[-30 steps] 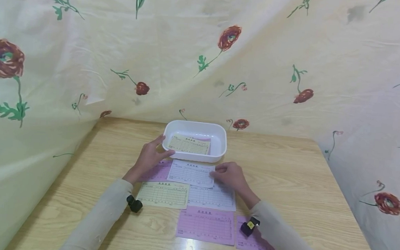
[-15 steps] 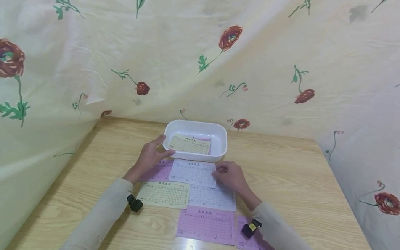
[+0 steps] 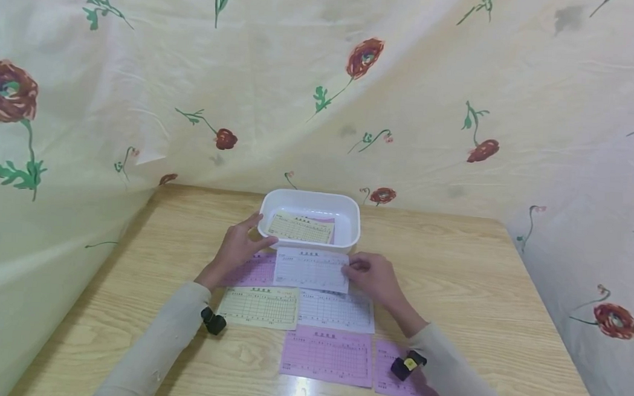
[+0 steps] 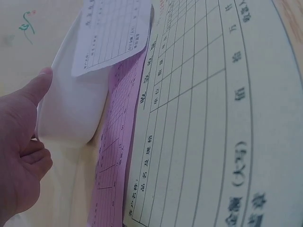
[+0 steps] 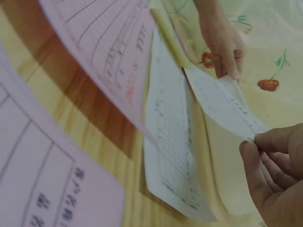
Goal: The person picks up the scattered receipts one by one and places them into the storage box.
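My right hand (image 3: 375,278) pinches the right edge of a white printed receipt slip (image 3: 312,271) between thumb and fingertips, as the right wrist view shows up close. The slip (image 5: 222,101) is lifted just in front of a white plastic tray (image 3: 346,224). My left hand (image 3: 239,251) holds the tray's front left corner, thumb at the front and a finger at the left side. Inside the tray lie a yellow slip (image 3: 301,228) and a pink slip (image 3: 328,222) partly beneath it. The raised slip partly covers a pink slip (image 3: 255,271) on the table.
On the wooden table (image 3: 454,279) lie a yellow slip (image 3: 258,307), another white slip (image 3: 337,312) and a pink slip (image 3: 327,357). A further pink slip (image 3: 388,378) is partly under my right forearm. A flowered cloth (image 3: 280,87) hangs behind the table.
My right hand has lifted the white slip slightly and moved it a little to the right and toward the tray. My left hand has stayed at the tray's corner.
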The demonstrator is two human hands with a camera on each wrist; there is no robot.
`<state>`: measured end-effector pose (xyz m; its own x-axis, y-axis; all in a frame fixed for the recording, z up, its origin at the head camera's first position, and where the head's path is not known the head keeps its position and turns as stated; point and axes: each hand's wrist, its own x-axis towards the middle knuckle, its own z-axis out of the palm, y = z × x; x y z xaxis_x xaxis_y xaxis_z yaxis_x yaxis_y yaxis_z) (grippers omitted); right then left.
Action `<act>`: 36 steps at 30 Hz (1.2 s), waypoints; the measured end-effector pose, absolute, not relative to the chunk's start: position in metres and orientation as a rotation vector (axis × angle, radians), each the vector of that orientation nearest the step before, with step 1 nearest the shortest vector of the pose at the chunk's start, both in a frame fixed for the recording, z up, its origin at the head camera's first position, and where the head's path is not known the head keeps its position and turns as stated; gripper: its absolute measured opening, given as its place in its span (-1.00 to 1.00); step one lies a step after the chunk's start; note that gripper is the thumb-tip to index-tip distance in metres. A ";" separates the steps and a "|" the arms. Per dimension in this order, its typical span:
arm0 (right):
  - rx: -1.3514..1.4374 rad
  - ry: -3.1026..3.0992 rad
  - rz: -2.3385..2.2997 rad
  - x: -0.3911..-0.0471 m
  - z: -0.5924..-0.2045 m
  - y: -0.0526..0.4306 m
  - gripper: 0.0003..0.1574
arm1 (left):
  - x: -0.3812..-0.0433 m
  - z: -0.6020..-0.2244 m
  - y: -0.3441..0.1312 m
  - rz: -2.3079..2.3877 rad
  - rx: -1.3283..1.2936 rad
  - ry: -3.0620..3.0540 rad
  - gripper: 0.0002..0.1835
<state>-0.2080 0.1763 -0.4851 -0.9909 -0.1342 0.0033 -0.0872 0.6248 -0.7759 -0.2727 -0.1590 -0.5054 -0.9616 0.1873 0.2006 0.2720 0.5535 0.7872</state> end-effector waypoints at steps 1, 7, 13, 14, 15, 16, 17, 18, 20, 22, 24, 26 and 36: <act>-0.190 2.782 -1.329 -0.208 -0.484 0.178 -0.74 | -0.273 -0.505 -0.159 -1.389 -0.397 -2.687 -0.03; -0.184 2.669 -1.482 -0.206 -0.479 0.188 -0.74 | -0.272 -0.504 -0.159 -1.397 -0.385 -2.699 -0.04; -0.205 2.552 -1.605 -0.206 -0.472 0.197 -0.69 | -0.272 -0.503 -0.159 -1.398 -0.381 -2.702 -0.02; -0.203 2.541 -1.614 -0.207 -0.471 0.198 -0.67 | -0.272 -0.503 -0.159 -1.396 -0.384 -2.701 -0.02; -0.198 2.534 -1.619 -0.207 -0.469 0.199 -0.66 | -0.271 -0.503 -0.159 -1.393 -0.386 -2.700 -0.02; -0.193 2.529 -1.620 -0.207 -0.467 0.200 -0.65 | -0.272 -0.503 -0.159 -1.392 -0.389 -2.698 -0.02; -0.182 2.526 -1.621 -0.207 -0.465 0.201 -0.64 | -0.271 -0.503 -0.159 -1.390 -0.391 -2.698 -0.03; -0.176 2.516 -1.632 -0.207 -0.463 0.201 -0.64 | -0.271 -0.503 -0.159 -1.389 -0.392 -2.698 -0.03; -0.167 2.503 -1.645 -0.207 -0.458 0.202 -0.63 | -0.271 -0.503 -0.158 -1.394 -0.390 -2.701 -0.02; -0.159 2.484 -1.671 -0.208 -0.454 0.202 -0.63 | -0.271 -0.503 -0.158 -1.403 -0.382 -2.706 -0.01; -0.154 2.467 -1.705 -0.210 -0.450 0.201 -0.63 | -0.271 -0.503 -0.158 -1.408 -0.375 -2.710 0.00; -0.147 2.459 -1.738 -0.213 -0.447 0.201 -0.63 | -0.271 -0.503 -0.158 -1.409 -0.373 -2.712 -0.01; -0.199 2.464 -1.857 -0.229 -0.422 0.198 -0.65 | -0.272 -0.503 -0.158 -1.381 -0.358 -2.719 -0.03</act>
<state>-0.2293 0.1979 -0.4218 -0.9905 -0.1323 0.0377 -0.0727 0.2710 -0.9598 -0.2725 -0.1584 -0.5033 -0.9703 0.1742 0.1676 0.2381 0.5686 0.7874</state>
